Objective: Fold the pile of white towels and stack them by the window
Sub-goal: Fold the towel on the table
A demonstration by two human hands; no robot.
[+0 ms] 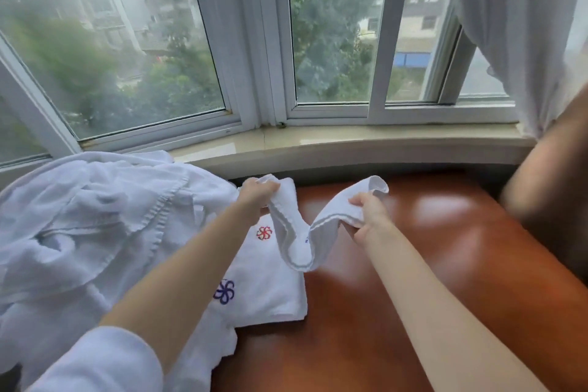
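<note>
Fingers of my left hand (254, 196) are curled tight round one end of a small white towel (299, 235); fingers of my right hand (369, 213) pinch the other end, thumb on top. Neither hand has slack: both grip cloth, nothing else.

The towel hangs between the two hands in a deep sag, its lowest fold just above the folded stack (264, 283). Judgement: light, limp terry, no stiffness of its own. It will take whatever shape the grip gives it, so it wants holding at the corners or the hemmed edge, where the stitched border gives the fingers something firm. A mid-cloth grip would bunch it. Not slippery, not fragile.

Taking the folded stack as landmark: it lies on the reddish-brown table (397, 280), directly below the held towel, with a red flower emblem (264, 233) and a blue flower emblem (224, 292) showing on top. To the stack's left, touching it, the unfolded pile of white towels (95, 216) spreads out in a heap. Beyond the stack runs the window sill (350, 137), then the window (331, 41). A white curtain (515, 25) hangs far right of the stack.

Judgement: much of the pile is not yet folded.
</note>
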